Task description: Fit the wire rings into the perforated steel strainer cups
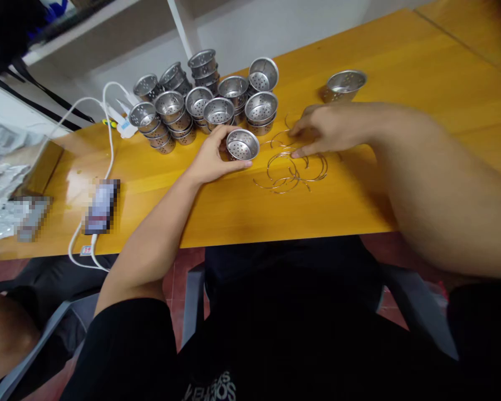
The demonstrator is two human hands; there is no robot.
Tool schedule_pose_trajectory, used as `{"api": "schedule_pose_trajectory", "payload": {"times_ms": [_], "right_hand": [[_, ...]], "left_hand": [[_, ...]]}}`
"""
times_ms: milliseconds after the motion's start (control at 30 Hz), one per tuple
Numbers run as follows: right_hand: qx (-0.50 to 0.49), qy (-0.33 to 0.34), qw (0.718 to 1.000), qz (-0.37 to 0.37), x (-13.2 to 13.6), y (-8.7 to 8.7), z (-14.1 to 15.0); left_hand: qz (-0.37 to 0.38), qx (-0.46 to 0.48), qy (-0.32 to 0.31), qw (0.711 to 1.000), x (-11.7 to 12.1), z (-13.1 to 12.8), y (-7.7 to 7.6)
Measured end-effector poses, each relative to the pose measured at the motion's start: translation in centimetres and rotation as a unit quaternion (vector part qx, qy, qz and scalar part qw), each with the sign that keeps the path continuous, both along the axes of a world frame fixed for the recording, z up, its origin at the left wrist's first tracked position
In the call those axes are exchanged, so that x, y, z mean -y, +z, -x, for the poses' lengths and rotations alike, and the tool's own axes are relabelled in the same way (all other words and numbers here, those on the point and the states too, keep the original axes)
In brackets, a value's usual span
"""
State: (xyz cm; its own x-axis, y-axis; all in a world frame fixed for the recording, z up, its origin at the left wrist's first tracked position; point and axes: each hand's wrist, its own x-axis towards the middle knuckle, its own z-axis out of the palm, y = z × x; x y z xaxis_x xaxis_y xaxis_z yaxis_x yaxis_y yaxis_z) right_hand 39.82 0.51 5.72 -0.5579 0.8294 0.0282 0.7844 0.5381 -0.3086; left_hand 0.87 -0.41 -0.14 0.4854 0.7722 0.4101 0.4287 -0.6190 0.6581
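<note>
Strainer [242, 145] sits on the tabletop [217, 211], left hand [212, 159] grasping it; right hand [325, 129] pinches at loose wire rings [292, 170]. One strainer [342, 84] stands apart; stacks [200, 103] remain untouched.

Strainer cup [242, 144] (left hand [212, 157]), wires [292, 167]

The small round perforated cup [242, 145] is shiny bare metal, like the stacked perforated steel cups [209, 100] toward the table's far edge. The thin curved wire rings [292, 170] are bright, smooth metal. The long orange-yellow table [234, 211] is glossy varnished wood. The white cable [108, 161] looks like smooth plastic.
</note>
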Motion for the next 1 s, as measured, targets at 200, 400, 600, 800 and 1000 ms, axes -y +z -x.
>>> {"api": "schedule_pose_trajectory", "payload": {"times_ms": [200, 400, 600, 800, 1000], "right_hand": [[0.086, 0.010, 0.994, 0.060, 1.1, 1.1, 1.7], [0.083, 0.009, 0.995, 0.048, 2.0, 1.2, 3.1], [0.089, 0.028, 0.996, 0.014, 1.8, 0.1, 3.4], [-0.004, 0.025, 1.000, 0.009, 1.6, 1.1, 2.2], [-0.028, 0.016, 0.999, -0.009, 2.4, 2.8, 2.2]], "left_hand": [[0.007, -0.016, 0.006, 1.000, 0.5, -0.1, 0.7], [0.013, -0.004, -0.003, 1.000, 0.1, 0.1, 0.4], [0.013, -0.006, -0.005, 1.000, 0.2, 0.1, 0.6], [0.001, -0.001, 0.000, 1.000, 0.5, 0.0, 0.6], [0.000, 0.010, -0.006, 1.000, 0.1, 0.1, 0.2]]}}
